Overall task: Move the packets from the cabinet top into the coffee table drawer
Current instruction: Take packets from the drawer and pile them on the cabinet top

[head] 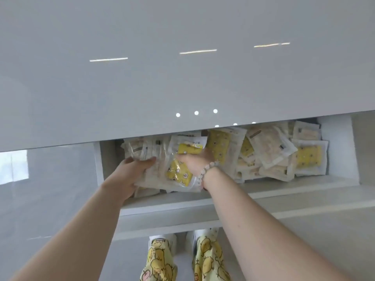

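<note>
Packets (178, 175) against drawer (182, 201) front edge

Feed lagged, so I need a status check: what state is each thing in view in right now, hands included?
Drawer: pulled open under the glossy tabletop, heaped with packets.
Packet stack: held between both hands over the drawer's left part.
Loose packets: piled untidily across the drawer's right part.
Left hand: grips the stack's left edge.
Right hand: lies on the stack's top, bead bracelet on the wrist.
</note>
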